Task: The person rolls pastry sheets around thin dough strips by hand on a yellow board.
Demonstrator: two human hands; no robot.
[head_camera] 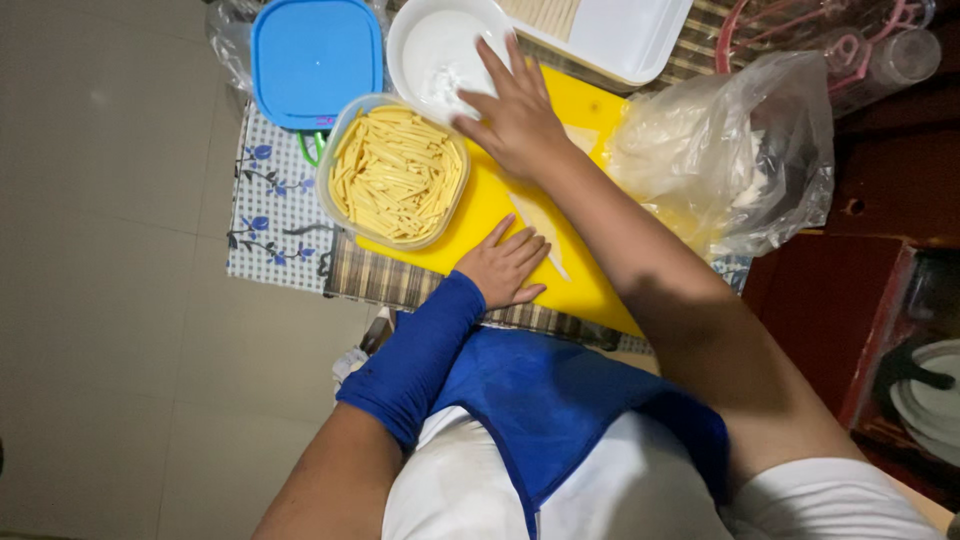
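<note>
My left hand (pixel 505 268), in a blue arm sleeve, rests flat on a pale thin dough wrapper (pixel 540 232) lying on a yellow cutting board (pixel 480 205). My right hand (pixel 515 115) reaches across the board with fingers spread, its fingertips over the rim of a white bowl (pixel 425 45) holding white liquid or paste. It holds nothing that I can see. A clear plastic tub (pixel 395 172) full of short yellow sticks stands on the board's left end, right beside both hands.
A blue lid (pixel 315 58) lies far left on a flowered cloth (pixel 265 215). A white tray (pixel 625 35) with pale strips sits at the back. A crumpled clear plastic bag (pixel 735 150) lies to the right, next to dark wooden furniture holding plates (pixel 930 395).
</note>
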